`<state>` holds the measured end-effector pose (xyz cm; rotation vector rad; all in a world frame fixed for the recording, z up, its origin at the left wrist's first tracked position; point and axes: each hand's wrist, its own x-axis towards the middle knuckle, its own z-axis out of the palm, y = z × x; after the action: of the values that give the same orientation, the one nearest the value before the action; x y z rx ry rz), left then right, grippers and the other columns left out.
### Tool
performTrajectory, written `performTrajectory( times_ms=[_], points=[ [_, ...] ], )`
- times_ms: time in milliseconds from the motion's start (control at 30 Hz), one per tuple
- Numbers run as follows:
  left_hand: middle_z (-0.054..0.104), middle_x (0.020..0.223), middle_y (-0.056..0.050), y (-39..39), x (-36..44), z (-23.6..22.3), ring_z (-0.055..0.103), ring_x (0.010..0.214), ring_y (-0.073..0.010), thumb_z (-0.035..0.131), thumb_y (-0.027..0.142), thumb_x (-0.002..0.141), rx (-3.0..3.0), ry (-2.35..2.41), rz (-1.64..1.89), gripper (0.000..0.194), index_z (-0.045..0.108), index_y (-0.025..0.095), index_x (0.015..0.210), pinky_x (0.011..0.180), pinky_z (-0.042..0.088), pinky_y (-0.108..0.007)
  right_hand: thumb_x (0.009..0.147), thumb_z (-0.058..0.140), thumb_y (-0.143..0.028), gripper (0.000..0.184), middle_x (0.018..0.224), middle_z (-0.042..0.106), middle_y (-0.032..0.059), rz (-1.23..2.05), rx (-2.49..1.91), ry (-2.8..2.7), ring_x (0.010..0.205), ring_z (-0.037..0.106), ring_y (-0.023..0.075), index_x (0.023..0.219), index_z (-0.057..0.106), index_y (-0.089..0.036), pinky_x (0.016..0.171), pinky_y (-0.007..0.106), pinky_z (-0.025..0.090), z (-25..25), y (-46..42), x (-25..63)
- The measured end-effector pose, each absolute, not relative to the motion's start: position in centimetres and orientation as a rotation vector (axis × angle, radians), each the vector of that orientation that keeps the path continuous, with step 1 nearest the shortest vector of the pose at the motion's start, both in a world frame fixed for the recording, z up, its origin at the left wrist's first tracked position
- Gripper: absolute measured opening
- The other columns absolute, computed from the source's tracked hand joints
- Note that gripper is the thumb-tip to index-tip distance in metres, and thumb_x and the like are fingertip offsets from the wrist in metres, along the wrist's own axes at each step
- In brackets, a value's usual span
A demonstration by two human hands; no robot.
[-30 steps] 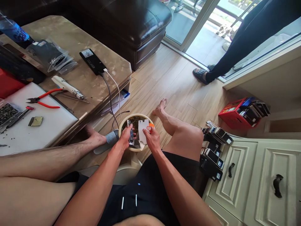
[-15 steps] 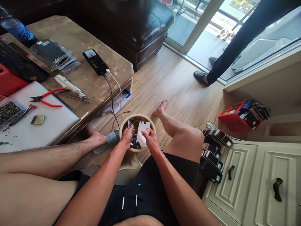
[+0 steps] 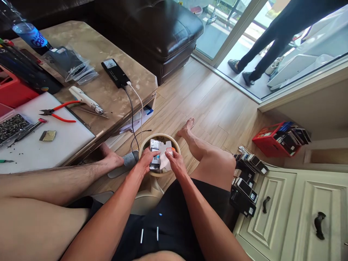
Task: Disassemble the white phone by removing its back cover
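Both my hands meet over a round cream bowl (image 3: 144, 145) on the floor between my legs. My left hand (image 3: 146, 161) is closed on an opened phone body (image 3: 154, 154) whose inner parts face up. My right hand (image 3: 176, 163) pinches a white back panel (image 3: 165, 152) beside it, with an orange bit by the fingertips. The two pieces touch above the bowl. What lies inside the bowl is mostly hidden.
A low table (image 3: 89, 90) at left carries red pliers (image 3: 58, 111), a white pen-shaped tool (image 3: 85, 100), a black power bank (image 3: 115, 73) with cables, bagged parts and a white mat. Stacked phones (image 3: 246, 181) and a red basket (image 3: 269, 135) sit right. A person (image 3: 272, 40) walks by the glass door.
The phone body turned from edge-on to flat, inner side up, and the white panel came against it. The person at the door stepped farther out. My head tilted slightly.
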<state>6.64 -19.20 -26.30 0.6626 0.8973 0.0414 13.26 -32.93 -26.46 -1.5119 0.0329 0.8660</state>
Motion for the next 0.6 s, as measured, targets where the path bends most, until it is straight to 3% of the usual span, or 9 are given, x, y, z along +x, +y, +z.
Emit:
performTrajectory(
  times_ms=[233,467,600],
  points=[
    [0.08,0.078,-0.006,-18.9,6.5,-25.3,0.077,0.067,-0.0259,0.09,0.016,0.065,0.649,0.884,0.055,0.048,0.073,0.015,0.11,0.069,0.066,-0.039,0.063,0.087,-0.054,0.049,0.085,0.077,0.0017,0.808,-1.546,0.093,0.074,0.068,0.0205,0.097,0.071,-0.022,0.07,0.033,0.054,-27.1,-33.3,13.8],
    [0.08,0.081,-0.007,-18.4,6.7,-24.7,0.079,0.075,-0.0274,0.092,0.022,0.067,0.615,0.872,0.091,0.046,0.073,0.014,0.107,0.074,0.066,-0.039,0.071,0.082,-0.061,0.052,0.092,0.079,0.0031,0.834,-1.472,0.086,0.078,0.071,0.0227,0.105,0.075,-0.023,0.072,0.035,0.057,-25.8,-33.2,13.9],
    [0.08,0.083,-0.007,-18.8,6.9,-24.8,0.079,0.081,-0.0289,0.093,0.024,0.065,0.611,0.883,0.134,0.046,0.073,0.015,0.105,0.076,0.065,-0.04,0.069,0.084,-0.063,0.049,0.087,0.078,0.004,0.893,-1.458,0.054,0.08,0.072,0.0254,0.097,0.078,-0.023,0.075,0.038,0.058,-25.4,-32.9,13.5]
  ],
)
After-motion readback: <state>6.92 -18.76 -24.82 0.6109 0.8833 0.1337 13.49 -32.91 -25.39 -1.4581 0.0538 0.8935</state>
